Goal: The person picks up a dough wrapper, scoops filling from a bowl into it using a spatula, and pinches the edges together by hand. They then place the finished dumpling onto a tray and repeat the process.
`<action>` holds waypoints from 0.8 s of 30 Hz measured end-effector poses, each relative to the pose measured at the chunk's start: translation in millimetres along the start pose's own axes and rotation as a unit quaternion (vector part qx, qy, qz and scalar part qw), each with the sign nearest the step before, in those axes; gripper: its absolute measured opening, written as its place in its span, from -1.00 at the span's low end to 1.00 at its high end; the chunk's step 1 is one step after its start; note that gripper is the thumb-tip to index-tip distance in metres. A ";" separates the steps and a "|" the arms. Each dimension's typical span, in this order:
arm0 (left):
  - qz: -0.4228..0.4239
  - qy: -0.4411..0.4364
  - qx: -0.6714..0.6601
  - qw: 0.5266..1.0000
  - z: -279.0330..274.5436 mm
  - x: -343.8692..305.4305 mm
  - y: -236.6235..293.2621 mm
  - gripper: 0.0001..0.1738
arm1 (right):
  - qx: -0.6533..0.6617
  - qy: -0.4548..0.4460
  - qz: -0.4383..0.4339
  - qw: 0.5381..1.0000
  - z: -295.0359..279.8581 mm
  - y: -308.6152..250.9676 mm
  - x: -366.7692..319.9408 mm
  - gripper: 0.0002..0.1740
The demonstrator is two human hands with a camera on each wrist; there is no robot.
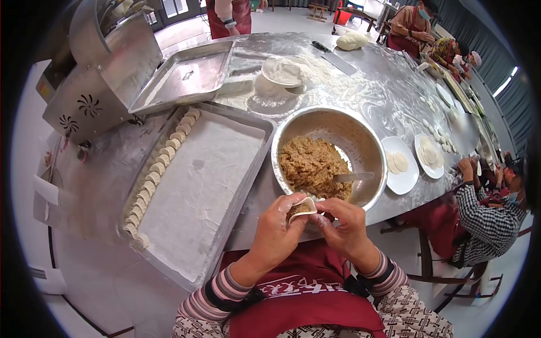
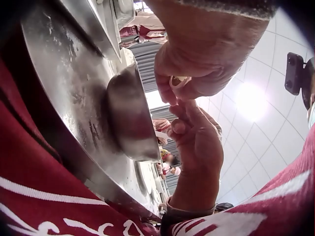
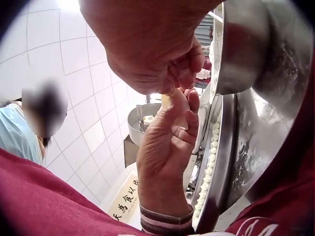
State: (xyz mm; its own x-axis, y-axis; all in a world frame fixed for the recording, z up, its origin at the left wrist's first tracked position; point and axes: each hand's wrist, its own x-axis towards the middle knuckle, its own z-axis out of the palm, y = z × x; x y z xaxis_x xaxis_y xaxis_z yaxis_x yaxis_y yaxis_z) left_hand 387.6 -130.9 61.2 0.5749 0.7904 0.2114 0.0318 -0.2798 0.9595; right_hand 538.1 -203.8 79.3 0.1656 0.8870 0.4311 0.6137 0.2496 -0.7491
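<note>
A round dough wrapper point(image 1: 305, 207) with brown filling is held up in front of the steel bowl's near rim. My left hand point(image 1: 274, 228) curls round its left side, thumb and fingers on the dough. At its right edge my right hand point(image 1: 345, 228) pinches the dough between thumb and fingers. In the left wrist view a bit of the wrapper point(image 2: 180, 81) shows between the fingers of the left hand point(image 2: 202, 54), the right hand point(image 2: 197, 147) touching below. The right wrist view shows the wrapper point(image 3: 178, 109) in the left hand point(image 3: 165, 147), under the right hand point(image 3: 147, 46).
The steel bowl point(image 1: 369, 135) holds brown filling point(image 1: 313, 163) and a spatula point(image 1: 355, 177). To the left, a lined tray point(image 1: 197, 186) carries a row of dumplings point(image 1: 159, 168). Plates of wrappers point(image 1: 401, 183) are at right; beyond lie a knife point(image 1: 338, 62) and dough point(image 1: 352, 40). People sit at right.
</note>
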 end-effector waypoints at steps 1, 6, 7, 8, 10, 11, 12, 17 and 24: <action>0.003 -0.001 -0.002 1.000 0.0 0.2 0.4 -0.66 | -0.003 0.000 0.010 1.000 -0.5 -1.4 0.5 -0.80; -0.011 -0.004 0.003 1.000 -1.8 0.4 3.7 -0.67 | -0.002 0.004 0.022 1.000 -0.9 -3.9 0.9 -0.83; -0.007 -0.003 0.009 1.000 -1.7 0.4 2.9 -0.67 | -0.007 0.003 0.022 1.000 -0.6 -2.7 0.5 -0.84; -0.003 -0.003 0.015 1.000 -1.7 0.2 2.5 -0.67 | -0.007 0.003 0.022 1.000 0.0 -1.8 0.1 -0.84; -0.003 0.001 0.013 1.000 -0.5 -0.3 2.4 -0.66 | -0.011 0.014 0.017 1.000 1.0 -0.4 -0.5 -0.85; -0.002 0.004 0.011 1.000 0.1 -0.4 2.0 -0.65 | -0.011 0.014 0.017 1.000 1.1 0.0 -0.2 -0.85; -0.003 0.003 0.011 1.000 0.4 -0.7 2.5 -0.65 | -0.013 0.022 0.011 1.000 1.1 0.2 -0.1 -0.86; -0.050 -0.005 -0.090 0.995 6.1 -3.6 0.5 -0.67 | 0.011 0.047 -0.005 0.999 0.7 5.5 -3.7 -0.88; -0.019 0.011 -0.052 0.998 3.9 -1.5 -0.9 -0.68 | 0.094 0.051 0.087 0.991 3.8 7.0 -6.4 -0.83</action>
State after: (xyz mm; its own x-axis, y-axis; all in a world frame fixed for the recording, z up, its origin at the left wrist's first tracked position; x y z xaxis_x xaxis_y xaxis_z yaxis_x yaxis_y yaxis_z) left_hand 389.9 -134.0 59.2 0.5570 0.8115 0.1767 -0.0316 -0.1918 0.9809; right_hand 538.5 -206.3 69.4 0.3385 0.8817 0.3287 0.4166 0.1728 -0.8925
